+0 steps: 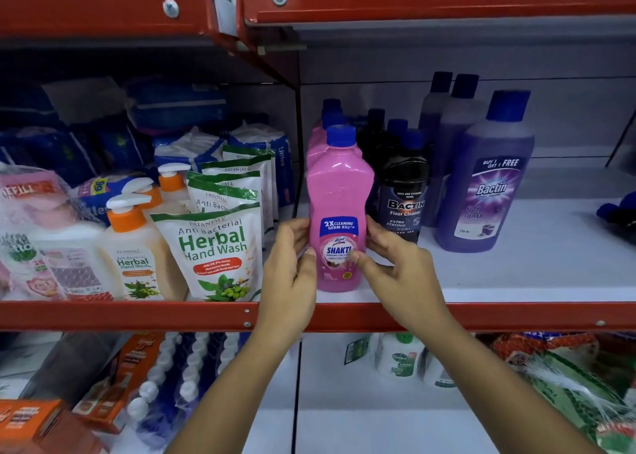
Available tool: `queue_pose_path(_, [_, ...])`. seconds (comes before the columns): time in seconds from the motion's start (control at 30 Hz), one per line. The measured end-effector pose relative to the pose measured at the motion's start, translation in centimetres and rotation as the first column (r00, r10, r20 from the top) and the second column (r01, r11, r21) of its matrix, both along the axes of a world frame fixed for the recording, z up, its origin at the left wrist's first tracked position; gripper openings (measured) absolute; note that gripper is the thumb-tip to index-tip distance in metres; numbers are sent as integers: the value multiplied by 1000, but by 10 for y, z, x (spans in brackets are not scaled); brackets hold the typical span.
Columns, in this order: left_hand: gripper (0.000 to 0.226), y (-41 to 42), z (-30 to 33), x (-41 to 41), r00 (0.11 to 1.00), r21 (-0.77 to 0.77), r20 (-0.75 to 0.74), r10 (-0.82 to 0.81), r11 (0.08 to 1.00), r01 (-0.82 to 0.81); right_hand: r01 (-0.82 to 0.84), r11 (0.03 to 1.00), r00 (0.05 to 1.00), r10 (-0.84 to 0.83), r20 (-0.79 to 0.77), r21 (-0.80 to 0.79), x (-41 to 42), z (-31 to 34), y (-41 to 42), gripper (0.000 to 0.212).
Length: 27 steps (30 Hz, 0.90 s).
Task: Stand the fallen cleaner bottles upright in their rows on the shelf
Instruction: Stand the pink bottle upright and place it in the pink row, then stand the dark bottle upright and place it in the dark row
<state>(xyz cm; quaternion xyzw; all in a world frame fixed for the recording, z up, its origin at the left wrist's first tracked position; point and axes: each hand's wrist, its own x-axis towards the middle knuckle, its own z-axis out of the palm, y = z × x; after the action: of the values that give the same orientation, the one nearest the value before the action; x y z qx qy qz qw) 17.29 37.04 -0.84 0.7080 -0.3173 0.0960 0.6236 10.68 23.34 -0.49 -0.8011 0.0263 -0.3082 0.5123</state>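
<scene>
A pink cleaner bottle [339,192] with a blue cap stands upright at the front of its row on the white shelf [516,267]. My left hand [292,264] grips its lower left side and my right hand [392,261] grips its lower right side, thumbs on the label. More pink bottles stand behind it. To the right stands a row of black Bactin bottles [402,199], then a row of purple Bactin bottles [481,192]. A dark blue-capped bottle [616,209] lies on its side at the far right edge, mostly cut off.
Herbal hand wash pouches [210,250] and pump bottles [132,247] fill the left bay, past a thin metal divider [298,164]. The red shelf lip [516,316] runs across the front. A red shelf hangs above. Packaged goods sit on the shelf below.
</scene>
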Motion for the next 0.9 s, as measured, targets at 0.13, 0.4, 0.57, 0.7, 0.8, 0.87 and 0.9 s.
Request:
queue_pose_path(0.13, [49,-10,-3,-15,974,95,150,168,979,-183,60,978,994,-77,-79,-202,-19,5,-10,64])
queue_pose_path(0.4, [65,-93,-9,-70,719,259,678,153,866,-428,214,708,890,-425,-165,-673,-102,3,-123,76])
queue_pose_path(0.57, [68,-200,-5,-119,761,486,643,-92,817,-312,264,592,749,-623,-225,-761,-173,2,-221,87])
queue_pose_path(0.7, [75,-287,8,-155,884,696,391,-256,711,-102,242,583,651,-690,-316,-776,-215,14,-292,80])
queue_pose_path(0.8, [73,-345,21,-176,913,777,238,-332,628,26,221,599,612,-699,-369,-769,-229,21,-340,75])
queue_pose_path(0.87, [72,-377,25,-183,931,766,11,-364,602,227,210,630,590,-691,-417,-747,-229,24,-363,75])
queue_pose_path(0.9, [70,-391,28,-187,917,706,-126,-379,615,351,207,640,586,-687,-430,-740,-229,27,-371,74])
